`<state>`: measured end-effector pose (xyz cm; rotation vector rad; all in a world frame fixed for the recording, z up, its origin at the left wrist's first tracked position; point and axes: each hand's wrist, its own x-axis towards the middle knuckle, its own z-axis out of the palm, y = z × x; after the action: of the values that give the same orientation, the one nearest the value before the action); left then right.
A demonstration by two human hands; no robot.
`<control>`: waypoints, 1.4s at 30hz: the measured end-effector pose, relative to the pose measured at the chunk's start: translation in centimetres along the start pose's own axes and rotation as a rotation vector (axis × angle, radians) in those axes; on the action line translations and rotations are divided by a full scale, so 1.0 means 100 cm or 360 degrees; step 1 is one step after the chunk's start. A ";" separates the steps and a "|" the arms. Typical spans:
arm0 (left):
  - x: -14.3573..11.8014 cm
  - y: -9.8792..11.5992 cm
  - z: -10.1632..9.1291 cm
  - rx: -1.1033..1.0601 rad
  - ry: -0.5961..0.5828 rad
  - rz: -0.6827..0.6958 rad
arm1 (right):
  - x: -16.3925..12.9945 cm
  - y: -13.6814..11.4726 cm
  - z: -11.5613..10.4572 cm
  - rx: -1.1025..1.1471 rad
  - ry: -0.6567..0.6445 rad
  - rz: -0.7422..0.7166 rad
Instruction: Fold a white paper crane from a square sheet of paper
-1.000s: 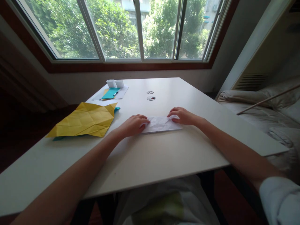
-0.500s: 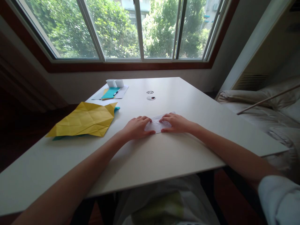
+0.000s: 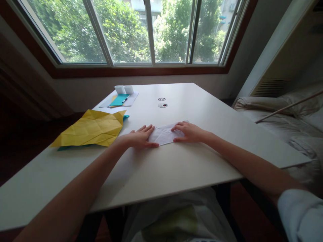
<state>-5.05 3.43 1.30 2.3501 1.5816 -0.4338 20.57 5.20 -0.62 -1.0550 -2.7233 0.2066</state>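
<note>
The folded white paper (image 3: pixel 164 136) is pinned flat under the left hand (image 3: pixel 139 138) and right hand (image 3: pixel 189 132), fingers spread, and the crease could be skewed by uneven pressure.

I noted a white table (image 3: pixel 191 168) carrying folded white paper (image 3: pixel 163 136), creased yellow sheet (image 3: pixel 92 129), teal sheet (image 3: pixel 119 99), two small white boxes (image 3: pixel 124 89).

This looks like a room in a home, used as a craft or study corner. A plain white table (image 3: pixel 191 101) stands under a wide window (image 3: pixel 148 30) with a dark wooden frame, green trees outside. Rumpled pale bedding (image 3: pixel 285 117) lies just beside the table on the right. Folded yellow paper (image 3: pixel 93 129) and teal sheets (image 3: pixel 119 99) lie on the tabletop.
</note>
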 end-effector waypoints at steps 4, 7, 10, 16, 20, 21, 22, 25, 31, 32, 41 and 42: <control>-0.002 -0.009 0.000 0.0063 -0.0075 -0.0140 | -0.001 -0.002 -0.001 0.0001 -0.0020 0.0029; -0.001 -0.014 0.000 0.0080 -0.0088 -0.0167 | -0.001 -0.002 -0.001 0.0006 -0.0030 0.0044; -0.001 -0.016 0.000 0.0080 -0.0099 -0.0173 | -0.001 -0.002 -0.003 -0.0006 -0.0038 0.0039; -0.003 -0.008 -0.001 0.0107 -0.0031 -0.0082 | 0.001 -0.010 -0.008 -0.0210 0.0001 0.0040; -0.003 -0.003 -0.001 0.0111 0.0004 -0.0040 | 0.011 -0.020 0.002 -0.0217 0.0066 -0.0035; -0.003 -0.002 -0.001 0.0103 0.0007 -0.0039 | 0.014 -0.022 0.006 -0.0194 0.0053 -0.0074; -0.003 -0.002 -0.001 0.0092 0.0004 -0.0042 | 0.017 -0.023 0.011 -0.0170 0.0027 -0.0106; -0.002 -0.001 -0.001 0.0059 -0.0028 -0.0073 | 0.022 -0.025 0.021 -0.0082 -0.0092 -0.0093; -0.004 0.000 -0.002 0.0044 -0.0052 -0.0099 | 0.020 -0.019 0.021 0.0041 -0.0303 0.0059; -0.004 0.001 -0.002 0.0043 -0.0052 -0.0103 | 0.018 -0.017 0.019 0.0049 -0.0322 0.0092; -0.004 0.003 -0.003 0.0037 -0.0044 -0.0127 | 0.000 0.001 0.001 0.0128 -0.0423 0.0223; -0.004 0.003 -0.003 0.0039 -0.0038 -0.0127 | -0.002 0.002 0.000 0.0128 -0.0421 0.0225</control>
<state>-4.89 3.09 1.76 2.2968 1.6728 -0.4997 20.78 5.20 -0.71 -1.2800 -2.8390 0.5083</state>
